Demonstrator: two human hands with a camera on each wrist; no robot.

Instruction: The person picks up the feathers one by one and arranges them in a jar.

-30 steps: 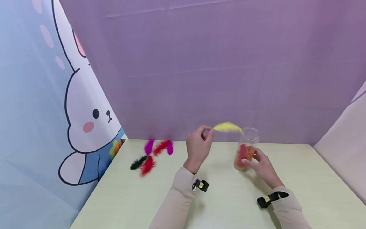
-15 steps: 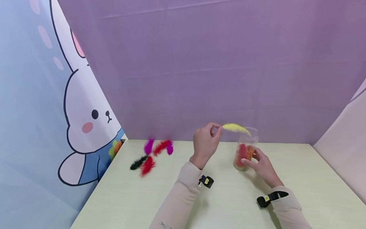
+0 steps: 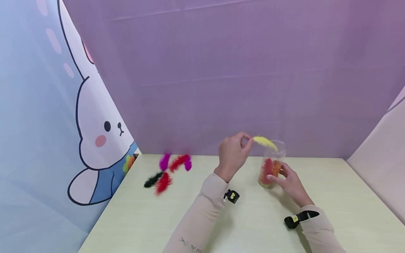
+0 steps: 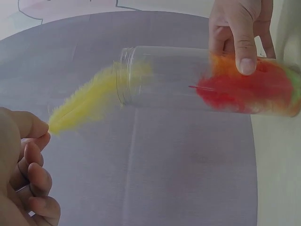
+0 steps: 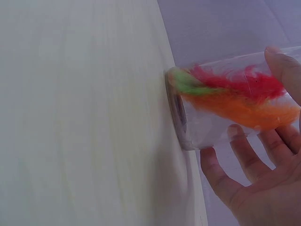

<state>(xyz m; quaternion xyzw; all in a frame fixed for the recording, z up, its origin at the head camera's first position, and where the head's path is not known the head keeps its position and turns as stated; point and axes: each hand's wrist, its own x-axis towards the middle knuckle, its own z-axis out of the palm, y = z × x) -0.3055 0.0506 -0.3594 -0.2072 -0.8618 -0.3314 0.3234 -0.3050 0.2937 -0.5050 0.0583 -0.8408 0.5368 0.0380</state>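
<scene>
A yellow feather (image 3: 265, 142) is pinched at one end between the thumb and forefinger of my left hand (image 3: 233, 154). Its other end dips into the open mouth of a clear jar (image 4: 174, 59), as the left wrist view shows. My right hand (image 3: 291, 184) grips the jar low down, thumb on one side and fingers on the other. Inside the jar lie a red feather (image 4: 249, 92), an orange feather (image 5: 235, 109) and a bit of green feather (image 5: 186, 82) near the bottom. The jar stands on the table (image 3: 253, 225), leaning slightly.
Left of my hands, loose feathers lie on the table: a black feather (image 3: 153, 179), red feathers (image 3: 163, 183) and purple feathers (image 3: 165, 162). A purple cloth (image 3: 221, 77) hangs behind the table. A curtain with a cartoon rabbit (image 3: 98, 140) is at the left.
My left hand has moved right and slightly up, carrying the yellow feather from beside the jar's rim to inside its mouth. The right hand and jar have stayed nearly still.
</scene>
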